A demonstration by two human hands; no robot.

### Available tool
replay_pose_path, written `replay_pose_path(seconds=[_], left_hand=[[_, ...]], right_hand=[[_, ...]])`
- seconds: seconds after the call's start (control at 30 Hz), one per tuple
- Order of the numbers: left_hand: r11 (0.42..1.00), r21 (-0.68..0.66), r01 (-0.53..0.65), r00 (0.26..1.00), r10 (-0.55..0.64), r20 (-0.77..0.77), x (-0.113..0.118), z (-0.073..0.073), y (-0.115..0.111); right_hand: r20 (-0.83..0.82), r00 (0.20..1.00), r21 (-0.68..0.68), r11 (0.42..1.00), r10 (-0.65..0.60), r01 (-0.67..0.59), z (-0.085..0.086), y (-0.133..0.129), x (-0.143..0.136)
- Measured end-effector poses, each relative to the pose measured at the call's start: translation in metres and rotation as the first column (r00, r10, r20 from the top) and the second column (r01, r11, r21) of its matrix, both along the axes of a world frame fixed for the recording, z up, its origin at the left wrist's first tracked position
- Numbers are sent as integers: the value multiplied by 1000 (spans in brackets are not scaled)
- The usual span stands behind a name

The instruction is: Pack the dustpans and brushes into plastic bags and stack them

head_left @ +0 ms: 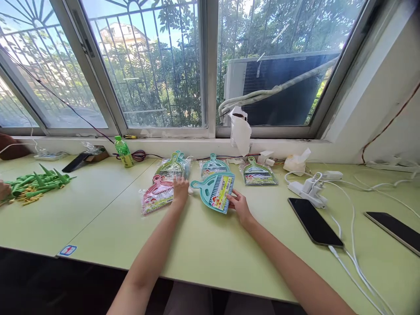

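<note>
My right hand grips the lower right edge of a teal dustpan and brush set, its thumb over the printed label. That set is tilted, with its handle pointing left. My left hand rests with fingers extended at the right end of a pink dustpan and brush set in clear wrap. Just beyond its fingertips lies a green dustpan and brush set, partly over another teal one. Farther back are a teal set, partly covered by the held one, and a green set.
Two phones and a white power strip with trailing cables lie to the right. At left are a green bottle, a pile of green and yellow pieces and another person's hand. Windows rise behind the table.
</note>
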State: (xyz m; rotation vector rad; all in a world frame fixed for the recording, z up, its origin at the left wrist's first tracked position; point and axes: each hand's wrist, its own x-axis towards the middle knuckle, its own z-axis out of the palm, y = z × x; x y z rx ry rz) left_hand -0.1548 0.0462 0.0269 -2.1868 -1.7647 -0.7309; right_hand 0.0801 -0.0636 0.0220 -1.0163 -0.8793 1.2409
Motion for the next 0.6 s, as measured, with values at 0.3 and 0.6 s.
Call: replay_pose_path(seconds=[0.3,0.6], left_hand=[[997,-29,-65,998,65,-22,-1,-5,4],[998,57,25,993,-31,112,8,1,-4]], right_hand=[[-10,998,17,998,-68,69,-7,5,6],[-57,993,-4,995,-103,103,-7,4,7]])
